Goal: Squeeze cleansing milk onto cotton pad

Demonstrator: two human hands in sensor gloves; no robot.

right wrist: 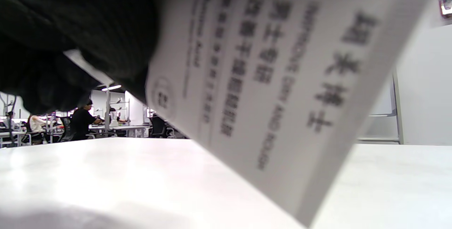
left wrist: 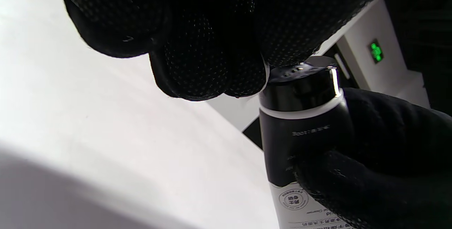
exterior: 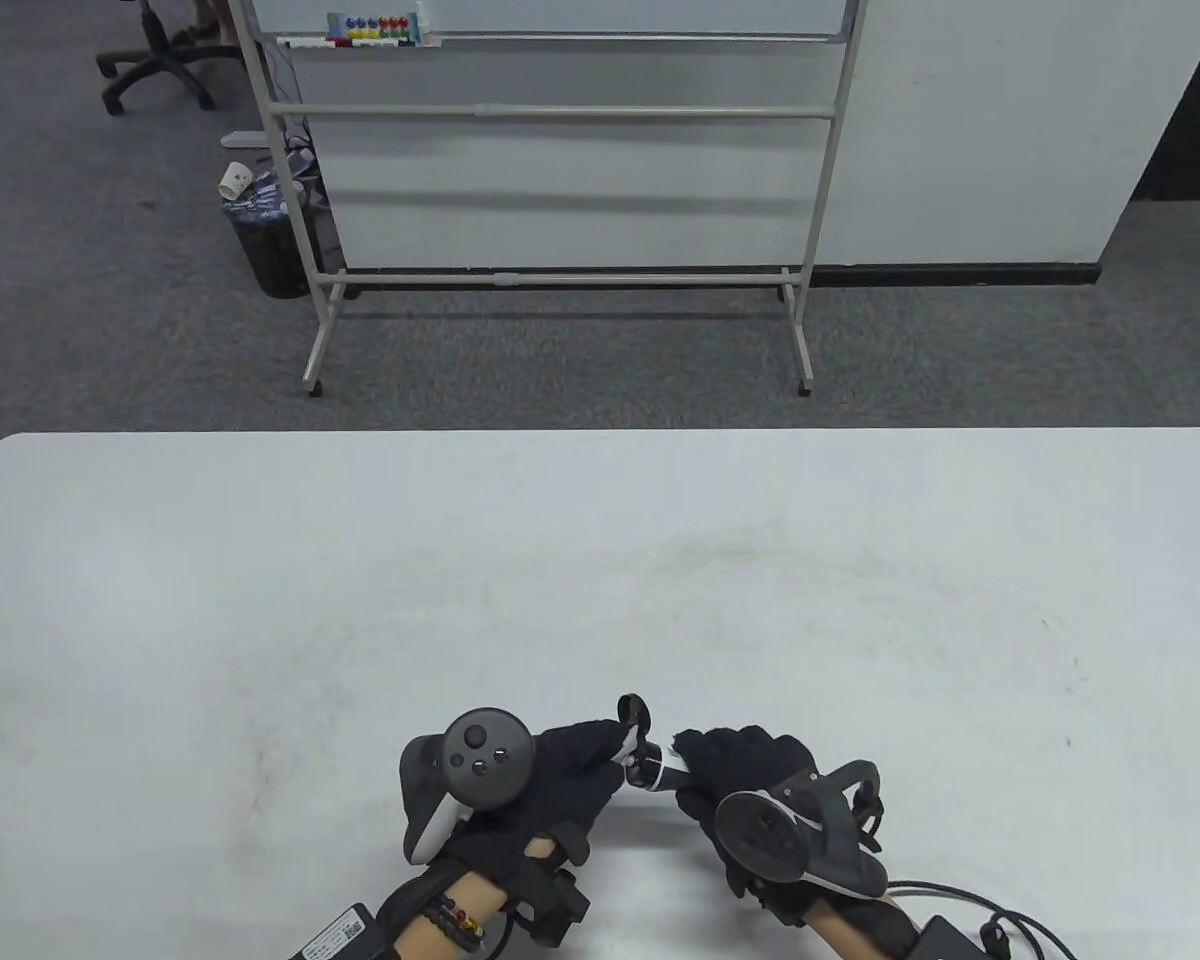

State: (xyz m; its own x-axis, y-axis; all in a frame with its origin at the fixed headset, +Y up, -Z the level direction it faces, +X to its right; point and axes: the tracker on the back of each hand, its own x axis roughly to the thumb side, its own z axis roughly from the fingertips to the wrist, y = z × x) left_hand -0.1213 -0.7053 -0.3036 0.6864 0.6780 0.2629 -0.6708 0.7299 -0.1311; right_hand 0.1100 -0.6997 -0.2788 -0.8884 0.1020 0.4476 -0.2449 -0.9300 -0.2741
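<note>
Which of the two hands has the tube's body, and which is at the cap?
The right hand grips the tube around its body; the left hand only has fingers at the black cap.

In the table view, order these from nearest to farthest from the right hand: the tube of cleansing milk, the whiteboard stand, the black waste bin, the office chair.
1. tube of cleansing milk: held in the right hand, cap toward the left hand.
2. whiteboard stand: on the floor beyond the table.
3. black waste bin: left of the stand.
4. office chair: top left corner.
</note>
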